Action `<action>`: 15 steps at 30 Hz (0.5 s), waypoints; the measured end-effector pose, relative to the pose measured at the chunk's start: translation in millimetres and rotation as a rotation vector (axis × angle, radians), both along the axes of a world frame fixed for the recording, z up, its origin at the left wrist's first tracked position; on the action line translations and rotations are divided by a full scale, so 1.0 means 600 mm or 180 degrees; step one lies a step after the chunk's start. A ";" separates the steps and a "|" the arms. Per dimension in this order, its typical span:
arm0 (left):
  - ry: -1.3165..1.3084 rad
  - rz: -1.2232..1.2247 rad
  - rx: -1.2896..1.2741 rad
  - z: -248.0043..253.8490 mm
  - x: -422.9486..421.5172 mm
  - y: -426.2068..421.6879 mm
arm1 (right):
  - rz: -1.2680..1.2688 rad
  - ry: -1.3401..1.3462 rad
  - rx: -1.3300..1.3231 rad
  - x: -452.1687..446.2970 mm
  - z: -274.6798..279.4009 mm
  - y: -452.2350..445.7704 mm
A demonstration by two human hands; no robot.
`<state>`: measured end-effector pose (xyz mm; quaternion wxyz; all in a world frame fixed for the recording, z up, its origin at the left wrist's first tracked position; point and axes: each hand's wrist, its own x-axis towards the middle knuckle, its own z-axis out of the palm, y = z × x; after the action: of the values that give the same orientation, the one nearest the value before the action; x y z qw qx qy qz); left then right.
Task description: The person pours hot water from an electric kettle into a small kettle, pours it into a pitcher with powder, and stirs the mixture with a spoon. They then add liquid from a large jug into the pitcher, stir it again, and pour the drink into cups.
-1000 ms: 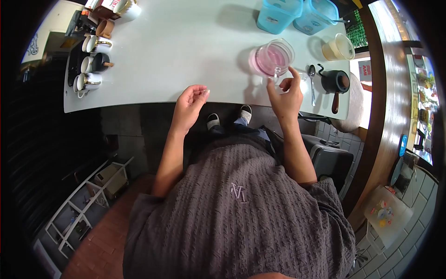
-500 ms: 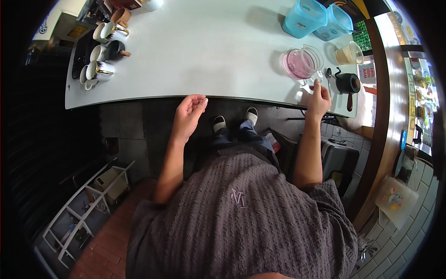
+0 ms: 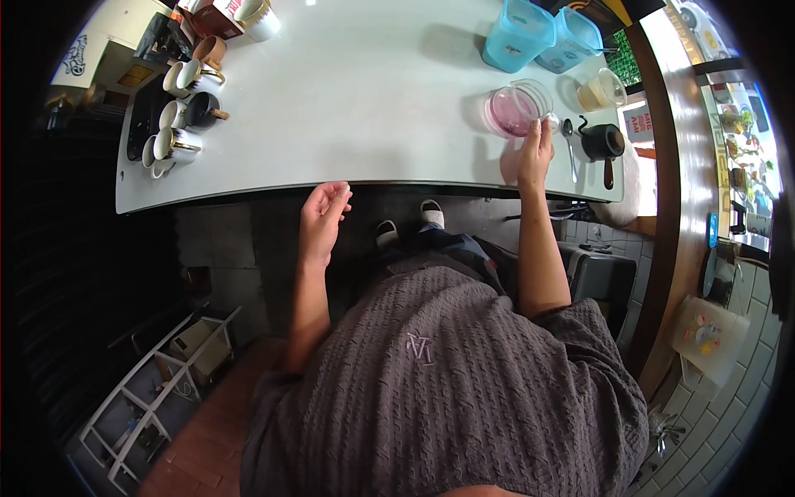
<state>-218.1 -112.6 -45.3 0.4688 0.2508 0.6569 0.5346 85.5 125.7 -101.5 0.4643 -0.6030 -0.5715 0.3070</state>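
Right hand: the right hand [image 3: 532, 161] is right of centre, fingertips and thumb drawn together at the near side of the jug [image 3: 511, 113]; I cannot tell whether they are clamped on its handle or just beside it.
Left hand: the left hand [image 3: 323, 219] is left of centre, just off the worktop [image 3: 356, 108] edge, fingers loosely curled with the thumb close to them; whether anything small is pinched there I cannot tell.
Jug: it stands upright on the worktop, right of centre in the upper half of the frame, with pink liquid inside.
Jug's handling: probably stiff, slick-walled and breakable if glass, weighted by the liquid and apt to slosh if tipped; the handle looks the best hold, kept level.
Right of jug: a spoon [image 3: 570, 153], then a dark pot [image 3: 598, 142] with a wooden handle; above them, a pale cup [image 3: 598, 93].
Upper right: two blue containers [image 3: 516, 41].
Upper left: mugs [image 3: 179, 149] in a cluster.
Since half a second ago: the right fingertips are closer to the jug, while jug and cup keep their spacing.
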 end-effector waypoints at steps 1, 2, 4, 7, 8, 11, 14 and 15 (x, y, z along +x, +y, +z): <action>0.0001 0.0024 0.0007 0.003 0.004 0.004 | -0.0151 -0.0144 0.0271 -0.005 -0.003 0.011; 0.0015 0.0048 0.0017 0.006 0.010 0.008 | -0.0129 -0.0129 0.0282 0.000 -0.002 0.020; -0.0065 0.0065 -0.0023 0.015 0.024 0.017 | 0.0270 0.0211 -0.0162 0.000 0.023 0.031; -0.0052 0.0085 -0.0026 0.021 0.039 0.029 | 0.0074 0.0136 0.0187 -0.006 0.023 0.044; -0.0052 0.0083 -0.0012 0.021 0.042 0.034 | 0.0070 0.0160 0.0204 -0.006 0.023 0.048; -0.0049 0.0091 0.0051 0.022 0.049 0.049 | -0.0015 0.0241 0.0256 0.003 0.000 0.067; 0.0000 0.0088 0.0055 0.023 0.057 0.065 | 0.0307 0.1261 0.0067 0.012 -0.020 0.091; 0.0013 0.0077 0.0064 0.025 0.061 0.071 | 0.0356 0.1510 0.0003 -0.001 0.013 0.080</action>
<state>-181.6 -69.9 -30.6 0.4584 0.2487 0.6555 0.5462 85.1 173.5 -93.6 0.5680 -0.4813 -0.4791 0.4650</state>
